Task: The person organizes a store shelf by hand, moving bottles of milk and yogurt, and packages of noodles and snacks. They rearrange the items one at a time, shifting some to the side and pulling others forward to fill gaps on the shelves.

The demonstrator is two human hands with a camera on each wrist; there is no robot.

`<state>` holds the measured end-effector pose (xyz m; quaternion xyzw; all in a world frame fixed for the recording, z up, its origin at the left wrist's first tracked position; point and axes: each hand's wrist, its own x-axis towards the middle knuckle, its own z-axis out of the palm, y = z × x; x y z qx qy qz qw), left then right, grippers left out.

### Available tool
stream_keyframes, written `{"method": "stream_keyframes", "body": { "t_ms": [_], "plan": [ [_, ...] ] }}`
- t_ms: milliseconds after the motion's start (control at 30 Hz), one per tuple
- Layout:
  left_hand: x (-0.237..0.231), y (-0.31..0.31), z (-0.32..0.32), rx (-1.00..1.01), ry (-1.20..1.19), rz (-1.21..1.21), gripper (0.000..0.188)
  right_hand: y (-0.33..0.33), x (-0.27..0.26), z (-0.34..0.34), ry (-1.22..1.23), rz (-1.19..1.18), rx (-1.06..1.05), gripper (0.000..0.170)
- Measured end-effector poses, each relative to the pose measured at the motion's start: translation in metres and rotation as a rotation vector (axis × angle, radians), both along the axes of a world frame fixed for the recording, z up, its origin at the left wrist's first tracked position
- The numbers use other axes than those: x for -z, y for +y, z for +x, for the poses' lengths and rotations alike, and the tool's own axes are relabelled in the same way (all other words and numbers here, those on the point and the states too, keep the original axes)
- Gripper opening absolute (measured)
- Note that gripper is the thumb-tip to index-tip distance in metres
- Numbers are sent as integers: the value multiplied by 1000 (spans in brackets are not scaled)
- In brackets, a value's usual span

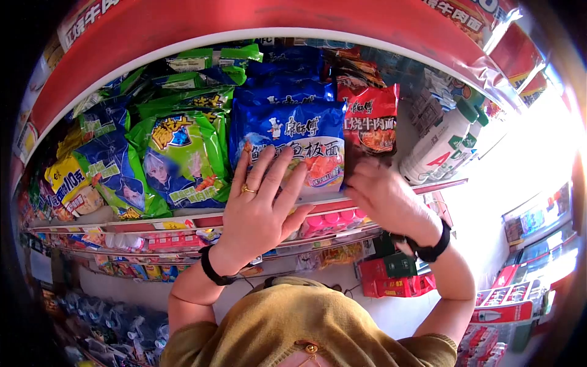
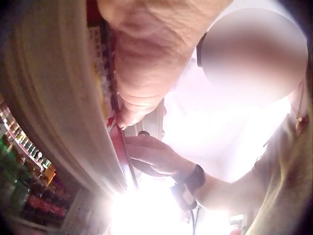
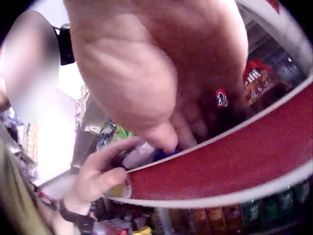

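A blue packet of instant noodles [image 1: 287, 131] stands at the front of the shelf, with more blue packets [image 1: 284, 92] behind it. My left hand [image 1: 260, 196] lies against its front, fingers straight and spread, thumb apart. At the packet's lower right edge is my right hand [image 1: 391, 199], its fingers bent a little inward and blurred. In the left wrist view the fingers of my right hand [image 2: 151, 154] reach toward the shelf edge, loosely extended. A red noodle packet [image 1: 370, 119] stands just behind the right hand. The right hand's fingertips are partly hidden in the head view.
Green snack bags [image 1: 183, 162] stand left of the blue packets, and a yellow bag [image 1: 73, 186] farther left. White bottles with green caps [image 1: 437, 144] are at the right. A red shelf front [image 1: 275, 18] curves overhead. Red cartons [image 1: 397, 284] sit on the floor below.
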<state>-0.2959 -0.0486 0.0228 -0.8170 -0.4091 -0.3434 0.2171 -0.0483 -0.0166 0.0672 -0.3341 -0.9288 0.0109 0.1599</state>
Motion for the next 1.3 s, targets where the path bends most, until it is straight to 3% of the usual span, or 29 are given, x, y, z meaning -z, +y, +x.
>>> {"method": "stream_keyframes", "body": {
  "t_ms": [133, 200, 267, 300, 367, 400, 467, 500, 533, 600, 633, 733, 933, 1000, 1033, 1167, 1200, 1300],
  "plan": [
    [0, -2, 1, -11, 15, -23, 55, -2, 16, 16, 291, 176, 160, 17],
    [1, -2, 1, -18, 16, -26, 55, 9, -3, 14, 430, 235, 198, 24],
    [2, -1, 0, -18, 26, -14, 57, 23, -15, 4, 429, 442, 283, 25],
    [2, -1, 1, -19, 16, -15, 56, 31, -9, 1, 433, 437, 286, 25],
    [4, -1, 0, -13, 31, -6, 58, 42, 6, -5, 205, 611, 293, 28],
    [4, 0, 0, -10, 35, 10, 61, 39, 6, -4, 209, 611, 293, 28],
    [3, 1, -2, 23, -32, -22, 71, 25, -6, -4, 434, 121, 131, 28],
    [3, 0, -2, 61, -99, -57, 82, 17, -14, -13, 487, 223, 144, 27],
    [3, 0, -2, 56, -99, -65, 82, 13, -20, -24, 488, 214, 142, 27],
    [2, 0, 0, 93, -249, -89, 101, 10, -24, -45, 628, 349, 9, 30],
    [1, 0, -1, 105, -286, -97, 108, 8, -18, -57, 538, 353, -61, 31],
    [-5, -4, 1, 98, -321, -139, 103, -2, 7, -75, 200, 401, -189, 40],
    [-3, -5, -12, 211, -422, -227, 99, -13, 20, -22, 225, 295, -141, 36],
    [0, 0, -18, 476, -691, -321, 96, -18, 20, -13, 252, 313, -10, 35],
    [2, 0, -20, 496, -703, -345, 92, -18, 20, -14, 278, 363, 38, 34],
    [-4, -4, -20, 569, -761, -371, 85, -22, 3, -60, 508, 417, -195, 36],
    [-3, -4, -23, 568, -777, -397, 82, -18, 10, -76, 443, 386, -270, 37],
    [-1, 0, -32, 541, -730, -401, 82, -15, 20, -106, 374, 330, -237, 38]
  ]
}}
